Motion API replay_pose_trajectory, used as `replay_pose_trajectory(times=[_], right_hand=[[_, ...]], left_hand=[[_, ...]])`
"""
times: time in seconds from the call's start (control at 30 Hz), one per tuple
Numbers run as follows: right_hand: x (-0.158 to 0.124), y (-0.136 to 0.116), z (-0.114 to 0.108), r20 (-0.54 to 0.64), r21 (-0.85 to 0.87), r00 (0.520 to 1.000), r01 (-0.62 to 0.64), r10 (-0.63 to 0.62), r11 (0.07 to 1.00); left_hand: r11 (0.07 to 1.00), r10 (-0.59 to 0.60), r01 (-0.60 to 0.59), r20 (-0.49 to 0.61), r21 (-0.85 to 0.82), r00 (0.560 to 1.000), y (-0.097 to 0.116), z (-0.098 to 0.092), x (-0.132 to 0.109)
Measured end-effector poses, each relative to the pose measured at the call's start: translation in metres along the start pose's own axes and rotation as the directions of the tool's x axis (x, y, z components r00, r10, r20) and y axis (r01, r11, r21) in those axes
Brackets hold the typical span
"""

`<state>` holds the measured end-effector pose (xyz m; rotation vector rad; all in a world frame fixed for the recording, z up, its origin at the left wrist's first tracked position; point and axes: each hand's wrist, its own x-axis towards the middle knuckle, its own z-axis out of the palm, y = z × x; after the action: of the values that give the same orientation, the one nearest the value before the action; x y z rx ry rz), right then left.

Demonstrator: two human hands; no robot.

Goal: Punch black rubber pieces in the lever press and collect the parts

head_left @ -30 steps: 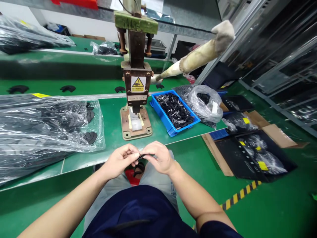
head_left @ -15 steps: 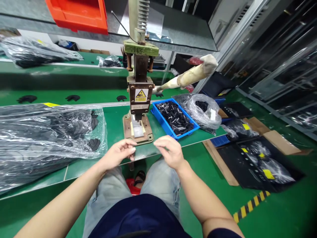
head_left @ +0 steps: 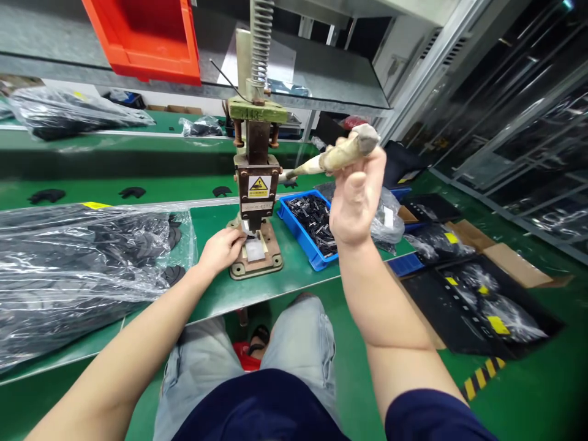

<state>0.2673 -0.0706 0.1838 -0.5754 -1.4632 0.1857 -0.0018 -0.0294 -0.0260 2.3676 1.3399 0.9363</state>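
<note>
A hand press (head_left: 258, 187) with a warning label and a coil spring stands at the middle of the green bench. My left hand (head_left: 223, 248) is closed at the left of the press base (head_left: 267, 262), its fingertips beside a small dark part under the ram; the fingers partly hide it. Raised on the right, my right hand (head_left: 357, 196) has its fingers wrapped round the wrapped lever (head_left: 342, 155) of the press near its end. Behind the right wrist, a blue tray (head_left: 301, 236) holds many small black parts.
A large plastic bag of black parts (head_left: 92, 257) covers the bench's left side. An orange bin (head_left: 151, 64) sits on the shelf above. More bags and an open carton (head_left: 514, 263) lie at the right, beside the bench. Curved black pieces lie behind the press.
My left hand has moved forward from the bench edge to the press base. My right hand has risen from the bench edge and taken hold of the lever. The view has shifted slightly.
</note>
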Motion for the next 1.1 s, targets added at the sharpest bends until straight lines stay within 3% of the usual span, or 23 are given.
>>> replay_pose_trajectory(times=[0.13, 0.23, 0.43, 0.63, 0.73, 0.87, 1.0, 1.1], right_hand=[[0.025, -0.001, 0.017, 0.049, 0.006, 0.999, -0.006, 0.006, 1.0], [0.017, -0.006, 0.016, 0.041, -0.01, 0.999, 0.005, -0.005, 1.0], [-0.055, -0.023, 0.0, 0.05, -0.044, 0.999, -0.019, 0.022, 0.999], [-0.124, -0.01, -0.01, 0.038, -0.18, 0.998, -0.037, 0.045, 0.983], [-0.133, -0.005, -0.011, 0.018, -0.171, 0.998, -0.064, 0.068, 0.983], [-0.134, 0.0, -0.008, -0.019, -0.127, 0.999, -0.052, 0.05, 0.991], [-0.135, 0.008, -0.002, -0.083, -0.075, 0.996, -0.015, 0.008, 0.997], [-0.136, 0.012, 0.0, -0.11, -0.052, 0.993, 0.027, -0.033, 0.998]], left_hand=[[0.993, 0.063, -0.068, 0.053, 0.095, 0.997, 0.004, 0.001, 0.004], [0.992, 0.067, -0.074, 0.068, 0.106, 0.995, 0.005, 0.002, 0.006], [0.994, 0.082, -0.088, 0.08, 0.068, 0.993, 0.007, 0.0, 0.007], [1.0, -0.012, 0.011, 0.095, 0.003, 0.995, 0.004, -0.005, 0.003], [0.998, -0.026, 0.02, 0.118, 0.054, 0.993, -0.014, -0.031, -0.004], [0.962, -0.081, 0.017, 0.227, 0.272, 0.971, -0.055, -0.092, -0.023], [0.906, -0.228, 0.034, 0.419, 0.422, 0.879, -0.079, -0.143, -0.05], [0.864, -0.316, 0.003, 0.538, 0.503, 0.782, -0.073, -0.153, -0.066]])
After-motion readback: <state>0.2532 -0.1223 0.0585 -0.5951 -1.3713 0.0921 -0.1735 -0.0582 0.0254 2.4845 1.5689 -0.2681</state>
